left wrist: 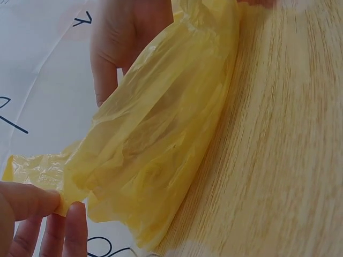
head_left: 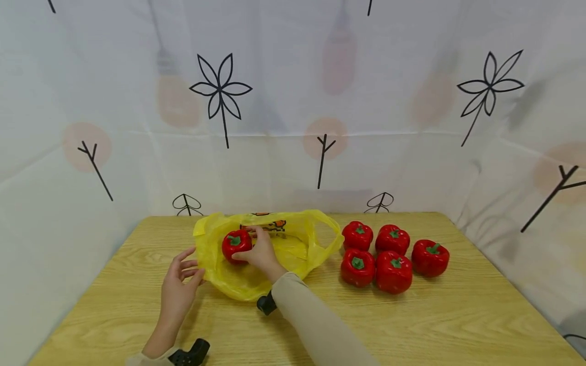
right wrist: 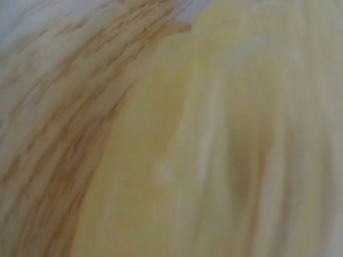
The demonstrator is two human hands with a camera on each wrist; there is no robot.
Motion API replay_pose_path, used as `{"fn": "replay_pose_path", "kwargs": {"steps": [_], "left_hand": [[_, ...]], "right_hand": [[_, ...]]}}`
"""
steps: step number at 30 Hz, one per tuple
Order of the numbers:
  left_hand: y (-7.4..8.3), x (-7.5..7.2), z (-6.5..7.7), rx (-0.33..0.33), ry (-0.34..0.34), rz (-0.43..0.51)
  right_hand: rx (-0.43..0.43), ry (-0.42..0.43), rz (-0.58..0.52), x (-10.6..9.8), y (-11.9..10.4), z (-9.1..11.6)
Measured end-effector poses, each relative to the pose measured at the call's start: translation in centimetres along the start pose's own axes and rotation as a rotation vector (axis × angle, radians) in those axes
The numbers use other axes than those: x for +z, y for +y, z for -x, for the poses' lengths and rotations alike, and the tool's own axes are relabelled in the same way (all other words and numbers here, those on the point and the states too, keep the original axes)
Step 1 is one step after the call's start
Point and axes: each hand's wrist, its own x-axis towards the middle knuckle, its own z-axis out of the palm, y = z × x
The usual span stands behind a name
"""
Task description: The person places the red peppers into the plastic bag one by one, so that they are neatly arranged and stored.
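Observation:
A yellow plastic bag (head_left: 293, 254) lies with its mouth spread wide on the wooden table, its handle loop toward the right. My right hand (head_left: 263, 254) reaches into the bag's mouth and grips a red bell pepper (head_left: 234, 245) with a green stem, thumb in front and fingers behind. At the bag's left edge, my left hand (head_left: 179, 284) pinches the plastic between thumb and fingers; the left wrist view shows the thumb (left wrist: 32, 201) on the film. In the right wrist view, blurred yellow plastic (right wrist: 161, 176) fills most of the picture and hides the right hand.
Several red bell peppers (head_left: 393, 272) stand grouped on the table to the right of the bag, stems up. The table (head_left: 458, 325) has a wood-grain top. Behind it hangs a white cloth (head_left: 284, 168) printed with plants. Dark cameras (head_left: 194, 353) sit on the wrists.

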Motion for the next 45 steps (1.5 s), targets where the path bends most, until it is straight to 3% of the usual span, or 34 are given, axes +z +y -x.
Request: {"fn": "replay_pose_path", "kwargs": {"steps": [23, 41, 45], "left_hand": [[-0.2, 0.2, -0.1, -0.012, 0.008, -0.023], [-0.1, 0.1, 0.2, 0.022, -0.011, -0.009], [-0.1, 0.2, 0.2, 0.003, -0.009, -0.003]], "right_hand": [[-0.041, -0.035, -0.147, -2.3, -1.2, 2.4], [-0.091, -0.063, -0.286, -4.8, -2.4, 7.0], [-0.117, -0.070, -0.343, -5.4, -2.8, 8.0]]}}
